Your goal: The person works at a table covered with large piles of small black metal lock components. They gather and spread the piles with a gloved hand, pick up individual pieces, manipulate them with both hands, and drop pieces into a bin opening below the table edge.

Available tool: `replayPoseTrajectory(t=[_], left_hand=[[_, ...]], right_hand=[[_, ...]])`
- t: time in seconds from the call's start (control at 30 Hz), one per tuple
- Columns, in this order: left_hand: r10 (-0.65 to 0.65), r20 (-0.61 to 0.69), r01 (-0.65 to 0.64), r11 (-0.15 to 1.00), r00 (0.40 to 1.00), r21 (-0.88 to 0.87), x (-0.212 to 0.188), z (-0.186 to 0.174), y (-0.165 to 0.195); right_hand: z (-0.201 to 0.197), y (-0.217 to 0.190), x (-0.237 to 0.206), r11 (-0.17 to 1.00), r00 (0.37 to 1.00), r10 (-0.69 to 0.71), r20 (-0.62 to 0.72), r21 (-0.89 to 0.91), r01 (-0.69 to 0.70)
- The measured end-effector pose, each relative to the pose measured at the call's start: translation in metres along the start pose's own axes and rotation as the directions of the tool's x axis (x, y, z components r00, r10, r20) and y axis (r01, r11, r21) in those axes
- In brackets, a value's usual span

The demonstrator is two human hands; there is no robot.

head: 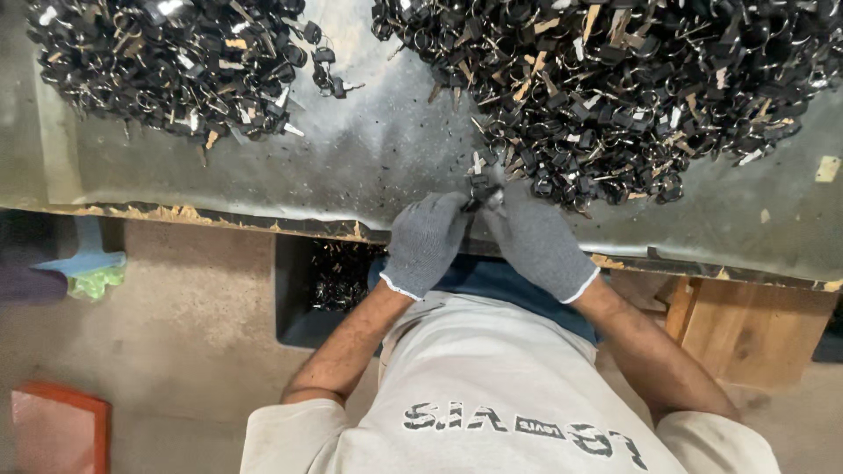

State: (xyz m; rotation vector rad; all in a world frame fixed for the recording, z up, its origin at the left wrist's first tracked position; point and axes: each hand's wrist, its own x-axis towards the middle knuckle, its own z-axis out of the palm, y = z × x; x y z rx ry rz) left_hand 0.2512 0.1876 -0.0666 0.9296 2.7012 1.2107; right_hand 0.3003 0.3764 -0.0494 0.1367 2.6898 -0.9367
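Your gloved fingers (457, 206) cover most of the small black piece (481, 189) between your two hands, so its shape cannot be told. The pile of black parts on the right (615, 88) and the pile on the left (167, 61) are both cut by the top edge. Single pieces in them are too small to tell apart. The box under the surface (303, 298) is half hidden, its dark contents unclear.

Single head-worn view, looking steeply down past the wearer's chest at the near edge of a metal-topped bench (369, 167). The gloved hands sit close, centre frame; the floor (176, 307) shows below, key heaps (615, 79) at the far edge.
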Motion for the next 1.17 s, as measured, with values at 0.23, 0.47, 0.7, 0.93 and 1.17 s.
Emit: replayPoseTrajectory(t=[0.23, 0.47, 0.7, 0.93, 1.17], left_hand=[[-0.001, 0.026, -0.001, 0.997, 1.000, 0.077, -0.001, 0.000, -0.001], [-0.071, 0.064, 0.072, 0.997, 0.995, -0.018, 0.006, -0.002, 0.002], [0.022, 0.096, -0.024, 1.000, 0.995, 0.019, 0.001, 0.024, -0.005], [0.012, 0.030, -0.011, 1.000, 0.999, -0.022, 0.009, 0.019, -0.009], [-0.034, 0.044, 0.032, 0.998, 0.998, 0.063, 0.015, 0.008, -0.013]], right_hand=[[0.009, -0.002, -0.029, 0.926, 0.987, -0.156, -0.031, -0.351, 0.135], [0.024, 0.000, -0.024, 0.815, 0.937, -0.317, -0.149, -0.547, 0.189], [0.047, 0.007, -0.013, 0.885, 0.999, -0.052, -0.001, -0.463, 0.046], [0.000, 0.018, 0.007, 0.998, 0.999, -0.018, 0.038, -0.062, 0.020], [-0.007, -0.001, 0.001, 0.941, 0.998, -0.032, 0.045, -0.336, 0.045]])
